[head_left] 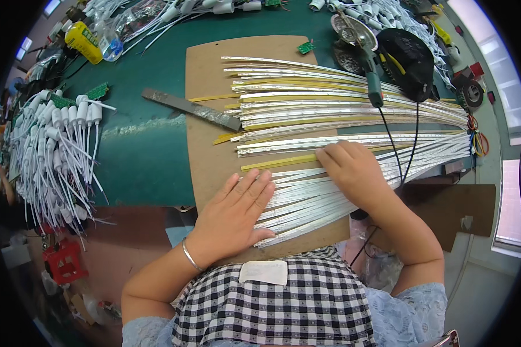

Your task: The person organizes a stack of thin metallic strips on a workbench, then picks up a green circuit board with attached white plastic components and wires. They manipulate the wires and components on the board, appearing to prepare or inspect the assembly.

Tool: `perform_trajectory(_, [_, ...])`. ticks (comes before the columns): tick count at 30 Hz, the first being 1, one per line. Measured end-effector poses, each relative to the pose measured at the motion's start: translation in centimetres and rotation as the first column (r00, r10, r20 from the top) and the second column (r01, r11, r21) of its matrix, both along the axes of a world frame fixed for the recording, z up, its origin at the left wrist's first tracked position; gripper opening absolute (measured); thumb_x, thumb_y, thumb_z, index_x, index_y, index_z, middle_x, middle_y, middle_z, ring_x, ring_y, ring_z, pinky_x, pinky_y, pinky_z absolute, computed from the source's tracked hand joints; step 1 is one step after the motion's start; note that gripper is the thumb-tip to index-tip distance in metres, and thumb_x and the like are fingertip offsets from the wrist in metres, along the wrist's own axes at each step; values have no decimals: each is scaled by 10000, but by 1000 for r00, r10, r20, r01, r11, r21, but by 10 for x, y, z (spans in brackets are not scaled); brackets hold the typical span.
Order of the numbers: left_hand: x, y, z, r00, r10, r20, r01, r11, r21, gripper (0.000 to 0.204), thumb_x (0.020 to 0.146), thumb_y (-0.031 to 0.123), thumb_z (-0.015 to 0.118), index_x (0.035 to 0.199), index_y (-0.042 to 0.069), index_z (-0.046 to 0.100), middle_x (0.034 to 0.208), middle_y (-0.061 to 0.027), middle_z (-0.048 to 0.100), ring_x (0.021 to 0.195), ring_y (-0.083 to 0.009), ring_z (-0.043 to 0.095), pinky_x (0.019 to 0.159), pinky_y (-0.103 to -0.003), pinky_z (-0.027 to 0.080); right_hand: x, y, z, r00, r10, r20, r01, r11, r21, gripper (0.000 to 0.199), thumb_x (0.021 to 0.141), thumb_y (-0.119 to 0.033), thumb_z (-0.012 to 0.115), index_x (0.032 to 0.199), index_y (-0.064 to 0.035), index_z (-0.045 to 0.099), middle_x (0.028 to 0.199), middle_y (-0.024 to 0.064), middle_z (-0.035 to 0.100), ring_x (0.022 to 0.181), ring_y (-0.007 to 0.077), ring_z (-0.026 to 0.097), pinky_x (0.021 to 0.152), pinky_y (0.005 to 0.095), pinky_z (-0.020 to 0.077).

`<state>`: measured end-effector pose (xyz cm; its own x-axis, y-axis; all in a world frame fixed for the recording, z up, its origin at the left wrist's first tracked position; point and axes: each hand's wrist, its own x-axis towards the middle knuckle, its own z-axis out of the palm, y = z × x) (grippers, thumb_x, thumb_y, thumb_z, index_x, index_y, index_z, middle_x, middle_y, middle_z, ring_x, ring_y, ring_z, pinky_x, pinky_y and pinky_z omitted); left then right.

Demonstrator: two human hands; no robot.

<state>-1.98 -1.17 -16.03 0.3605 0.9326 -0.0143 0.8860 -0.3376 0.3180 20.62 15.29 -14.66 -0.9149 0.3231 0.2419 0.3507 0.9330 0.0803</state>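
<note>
My left hand lies flat with fingers stretched over the left ends of a fan of thin silver strips. At the upper edge of this fan, my right hand has its fingertips closed on a narrow yellow strip, whose left end sticks out between my hands. Farther back, more silver strips lie in rows, with yellow ones among them. All of them rest on a brown board. A dark metal bar lies slantwise across its left edge.
A soldering iron with a black cord lies over the strips, near a metal dish and a black mesh piece. White wired connectors pile up at left. A yellow bottle and a small green circuit board are farther back.
</note>
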Motion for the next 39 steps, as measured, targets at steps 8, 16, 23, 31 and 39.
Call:
perform_trajectory(8, [0, 2, 1, 998, -31, -57, 30, 999, -24, 826, 809, 553, 576, 1404, 7, 403, 1489, -172, 361, 1393, -333, 313, 1151, -465, 211, 1, 4, -7, 996, 63, 56, -64, 998, 13, 125, 702, -132, 591, 808, -66, 586, 769, 38, 537, 735, 189, 576, 636, 305, 496])
perform_trajectory(16, [0, 1, -2, 996, -43, -77, 42, 999, -4, 819, 867, 583, 470, 1396, -37, 380, 1485, -217, 344, 1378, -376, 316, 1147, -497, 197, -6, 3, -1, 999, -33, 13, 34, 998, -55, 82, 757, -131, 583, 785, -61, 553, 795, 59, 558, 786, 219, 597, 665, 334, 508])
perform_trajectory(23, [2, 6, 0, 998, -45, -44, 45, 999, 1, 808, 852, 547, 518, 1395, -36, 382, 1475, -214, 357, 1366, -381, 329, 1146, -500, 196, -4, 6, 5, 994, -59, 90, 70, 990, -124, 80, 791, -136, 569, 843, -80, 549, 783, 55, 589, 785, 227, 631, 679, 361, 506])
perform_trajectory(31, [2, -1, -3, 1000, -4, -19, 5, 999, 52, 789, 822, 528, 572, 1396, 12, 413, 1463, -151, 402, 1376, -315, 342, 1150, -451, 215, 2, 2, 2, 993, -121, 8, 120, 976, -184, 89, 743, -106, 600, 814, -90, 549, 771, 57, 557, 753, 269, 583, 657, 393, 472])
perform_trajectory(39, [1, 0, -2, 1000, 6, 17, -6, 1000, 6, 800, 800, 521, 605, 1395, 19, 420, 1492, -137, 360, 1395, -299, 308, 1158, -443, 198, 0, 5, 4, 999, -33, 22, 35, 997, -70, 99, 742, -113, 590, 827, -98, 542, 781, 34, 525, 783, 220, 579, 632, 347, 482])
